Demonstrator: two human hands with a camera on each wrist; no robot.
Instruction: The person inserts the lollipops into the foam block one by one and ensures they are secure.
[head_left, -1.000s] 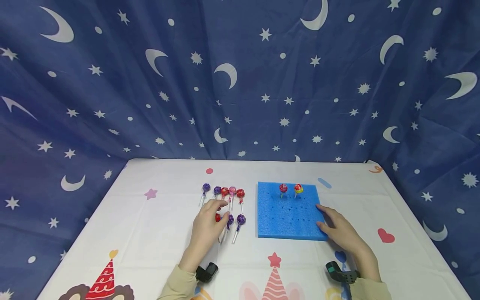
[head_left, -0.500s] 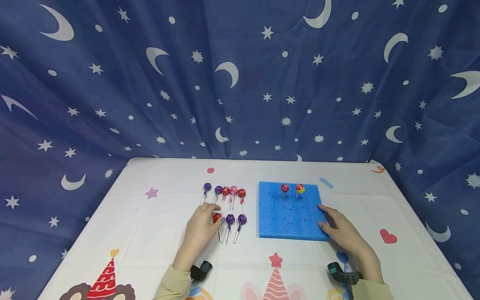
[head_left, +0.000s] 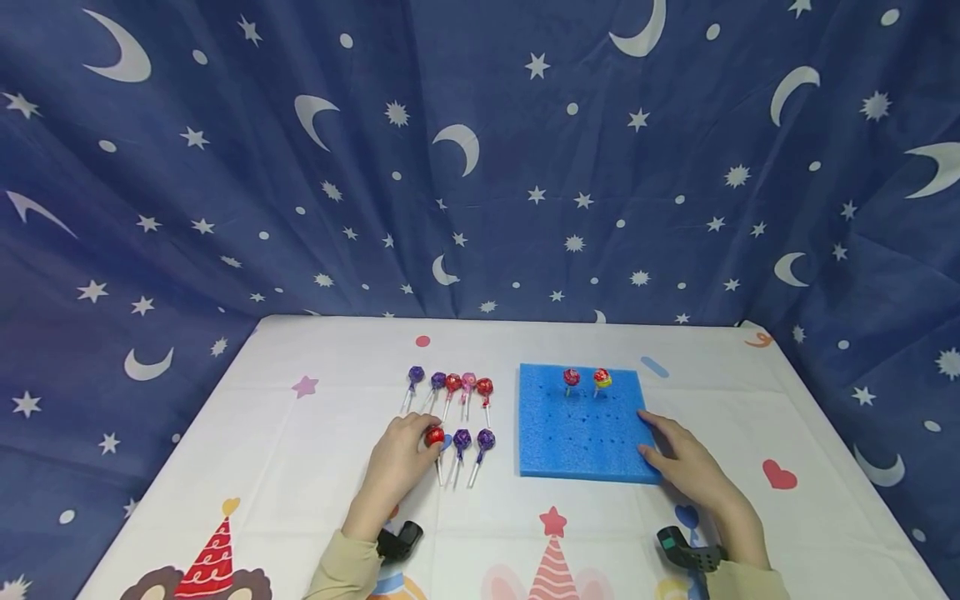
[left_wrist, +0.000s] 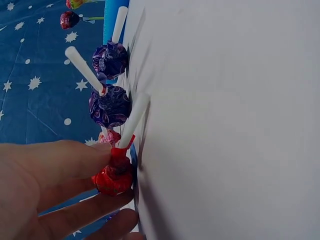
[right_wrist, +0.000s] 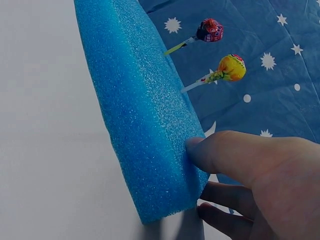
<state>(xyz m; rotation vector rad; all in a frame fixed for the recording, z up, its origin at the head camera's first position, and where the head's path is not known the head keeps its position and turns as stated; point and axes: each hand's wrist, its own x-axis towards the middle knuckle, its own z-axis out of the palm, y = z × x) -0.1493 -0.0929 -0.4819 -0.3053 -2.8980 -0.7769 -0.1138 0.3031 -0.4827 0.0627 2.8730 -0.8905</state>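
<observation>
A red-wrapped lollipop [head_left: 434, 436] lies at the left end of the front row on the table. My left hand [head_left: 400, 457] pinches its head between thumb and fingers; in the left wrist view the thumb lies against the red wrapper [left_wrist: 114, 181] and the white stick points away. Just right of it lie two purple lollipops [head_left: 462, 439]. My right hand [head_left: 686, 463] rests against the right edge of a blue foam block [head_left: 551, 457], its thumb near the top edge and its fingers along the side. Two lollipops [right_wrist: 231, 68] stand upright in the foam's back row.
Behind the left hand lies a back row of several lollipops [head_left: 453, 382], purple, red and pink. Small holes dot the foam's top. A patterned white cloth [head_left: 337, 433] covers the table, and a blue star-and-moon curtain [head_left: 480, 208] hangs behind it.
My left hand has drawn back slightly to the left and closed onto the red lollipop, leaving the purple ones in plain sight. The right hand stays at the foam's edge.
</observation>
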